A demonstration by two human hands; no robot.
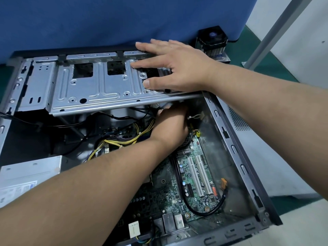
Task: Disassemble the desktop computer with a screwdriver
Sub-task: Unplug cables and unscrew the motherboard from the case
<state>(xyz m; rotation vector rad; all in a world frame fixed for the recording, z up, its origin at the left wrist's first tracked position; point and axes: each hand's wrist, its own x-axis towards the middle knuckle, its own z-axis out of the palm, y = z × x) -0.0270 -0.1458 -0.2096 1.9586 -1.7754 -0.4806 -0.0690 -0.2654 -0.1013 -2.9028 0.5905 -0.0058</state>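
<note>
Computer case point(236, 139) lies open on its side, motherboard point(193, 178) exposed. Right hand point(177, 68) presses flat, fingers spread, on the drive cage point(92, 86); left hand point(170, 126) reaches beneath it (fingers hidden, grip unclear) beside yellow cables point(127, 139).

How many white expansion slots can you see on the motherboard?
2: both white slots run side by side on the motherboard's right part; the left forearm may hide others.

Hands point(170, 96) — in open computer case point(248, 157)
</note>
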